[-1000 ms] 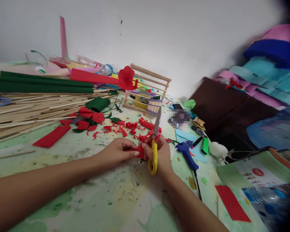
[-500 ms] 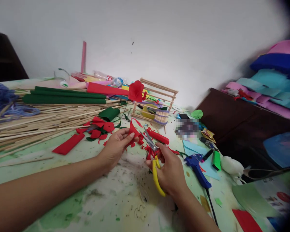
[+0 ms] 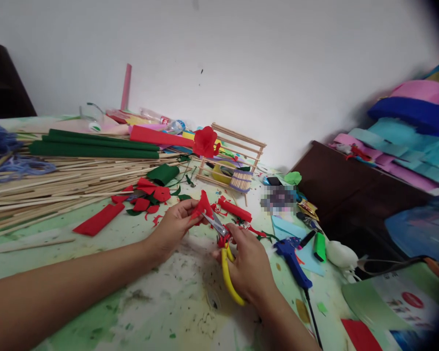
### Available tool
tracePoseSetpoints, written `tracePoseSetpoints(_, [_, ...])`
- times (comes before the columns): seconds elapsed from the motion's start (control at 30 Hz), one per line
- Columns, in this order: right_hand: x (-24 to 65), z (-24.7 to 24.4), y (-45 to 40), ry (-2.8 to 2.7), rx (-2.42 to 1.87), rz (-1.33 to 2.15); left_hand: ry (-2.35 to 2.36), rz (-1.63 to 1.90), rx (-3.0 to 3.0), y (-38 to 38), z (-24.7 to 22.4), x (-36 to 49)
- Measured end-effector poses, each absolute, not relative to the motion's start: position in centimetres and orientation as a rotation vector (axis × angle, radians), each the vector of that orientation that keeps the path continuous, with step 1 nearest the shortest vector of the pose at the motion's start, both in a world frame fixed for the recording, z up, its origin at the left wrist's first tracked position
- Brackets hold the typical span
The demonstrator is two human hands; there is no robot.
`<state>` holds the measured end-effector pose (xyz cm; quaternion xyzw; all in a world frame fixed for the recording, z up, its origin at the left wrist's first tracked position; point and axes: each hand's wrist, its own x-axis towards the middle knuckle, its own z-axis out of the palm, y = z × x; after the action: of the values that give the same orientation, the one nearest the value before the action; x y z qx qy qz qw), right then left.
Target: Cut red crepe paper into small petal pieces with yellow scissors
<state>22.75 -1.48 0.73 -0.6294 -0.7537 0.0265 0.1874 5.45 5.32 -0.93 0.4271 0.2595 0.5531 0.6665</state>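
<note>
My left hand [image 3: 175,225] pinches a small piece of red crepe paper [image 3: 202,204] between thumb and fingers. In my right hand [image 3: 249,258] is a pair of scissors [image 3: 229,278] with yellow handles, its metal blades pointing up and left at the red piece. The blade tips touch or overlap the paper's lower edge; whether they are cutting it I cannot tell. Behind the scissors lie a red paper roll [image 3: 237,209] and red scraps. A red paper flower [image 3: 206,141] stands up in front of a small wooden stick frame [image 3: 237,139].
Thin wooden sticks [image 3: 69,183] and dark green rolls [image 3: 95,148] cover the left side, with red petals [image 3: 146,192] nearby. On the right are a blue glue gun [image 3: 294,258] with its cord, a green marker-like block [image 3: 319,247] and a green container [image 3: 391,297].
The scissor blades have come up against the red piece, which has turned in my left fingers. My right hand has shifted slightly left, and the whole view has shifted a little.
</note>
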Motion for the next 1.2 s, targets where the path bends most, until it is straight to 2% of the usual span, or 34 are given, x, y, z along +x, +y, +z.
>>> tracePoseSetpoints(0.67, [23.0, 0.7, -1.3, -2.074, -1.769, 0.167, 0.732, 1.018, 1.085, 4.8, -1.3, 5.3])
tracePoseSetpoints(0.9, [23.8, 0.8, -0.9, -1.85, -1.789, 0.258, 0.778, 1.006, 1.147, 4.9, -1.7, 5.3])
tracePoseSetpoints(1.2, [24.7, -0.2, -0.2, -1.526, -1.464, 0.443, 0.779, 1.06, 0.833, 5.3, -1.6, 5.3])
